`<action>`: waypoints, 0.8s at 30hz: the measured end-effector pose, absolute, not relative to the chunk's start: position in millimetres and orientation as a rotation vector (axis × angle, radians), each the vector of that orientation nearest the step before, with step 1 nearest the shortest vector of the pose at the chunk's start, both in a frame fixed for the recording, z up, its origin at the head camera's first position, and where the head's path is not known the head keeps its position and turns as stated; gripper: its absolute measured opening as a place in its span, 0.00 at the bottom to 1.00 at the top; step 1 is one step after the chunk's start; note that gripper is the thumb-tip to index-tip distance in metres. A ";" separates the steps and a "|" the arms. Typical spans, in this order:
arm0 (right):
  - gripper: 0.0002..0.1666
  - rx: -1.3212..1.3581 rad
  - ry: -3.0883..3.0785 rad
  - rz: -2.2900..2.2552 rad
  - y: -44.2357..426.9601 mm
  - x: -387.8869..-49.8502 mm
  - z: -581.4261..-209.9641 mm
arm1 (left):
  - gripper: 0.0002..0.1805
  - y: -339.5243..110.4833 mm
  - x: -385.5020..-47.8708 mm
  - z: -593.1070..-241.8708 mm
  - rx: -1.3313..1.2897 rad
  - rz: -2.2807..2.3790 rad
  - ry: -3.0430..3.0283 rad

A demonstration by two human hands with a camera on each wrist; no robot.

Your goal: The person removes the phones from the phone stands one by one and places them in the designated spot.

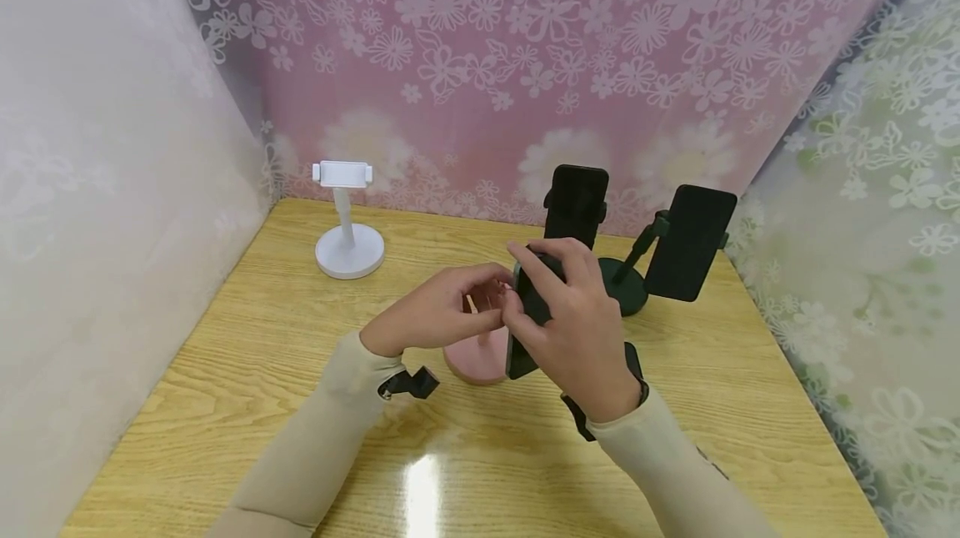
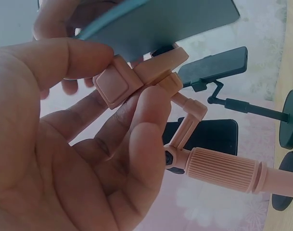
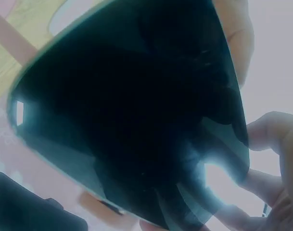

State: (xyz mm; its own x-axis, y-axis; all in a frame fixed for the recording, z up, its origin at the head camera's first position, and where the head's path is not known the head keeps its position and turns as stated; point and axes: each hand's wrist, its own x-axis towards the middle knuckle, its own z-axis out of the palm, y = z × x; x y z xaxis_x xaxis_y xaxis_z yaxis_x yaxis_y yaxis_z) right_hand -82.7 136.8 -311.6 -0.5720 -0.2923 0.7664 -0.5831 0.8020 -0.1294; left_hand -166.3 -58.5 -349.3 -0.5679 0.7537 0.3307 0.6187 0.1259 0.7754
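Observation:
My left hand (image 1: 442,309) pinches the pink clamp (image 2: 118,82) of a phone stand between thumb and fingers. A phone with a dark screen (image 3: 122,106) lies against that clamp, its greenish back (image 2: 165,26) facing the left wrist camera. Curled round the phone's edges are the fingers of my right hand (image 1: 577,329). Below the hands shows the stand's round pink base (image 1: 476,359), and its ribbed pink post (image 2: 223,168) runs to the side in the left wrist view. How far the phone sits inside the clamp, I cannot tell.
A white phone stand (image 1: 349,250) holding no phone is at the back left. Behind the hands, one dark phone (image 1: 576,200) stands upright; another (image 1: 691,242) leans on a dark green stand (image 1: 626,288) at the right. Patterned cloth (image 1: 480,87) hangs behind the wooden table (image 1: 255,354).

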 end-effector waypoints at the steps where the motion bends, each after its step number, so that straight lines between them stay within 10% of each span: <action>1: 0.26 0.637 -2.201 0.479 137.1 -80.7 -310.5 | 0.13 -58.1 -165.9 -349.2 1.382 1.429 2.246; 24: 0.26 0.443 -1.905 0.466 232.9 -61.9 -345.2 | 0.17 -58.2 -164.1 -348.3 1.332 1.428 2.239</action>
State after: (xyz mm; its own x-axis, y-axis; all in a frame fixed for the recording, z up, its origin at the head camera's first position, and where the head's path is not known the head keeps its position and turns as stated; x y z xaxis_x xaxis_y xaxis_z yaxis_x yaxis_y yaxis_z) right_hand -61.9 232.9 -345.2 -0.3564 -0.0875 0.9302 -0.5074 0.8542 -0.1140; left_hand -164.1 -58.2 -348.3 -0.5866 0.7524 0.2997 0.5890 0.1425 0.7954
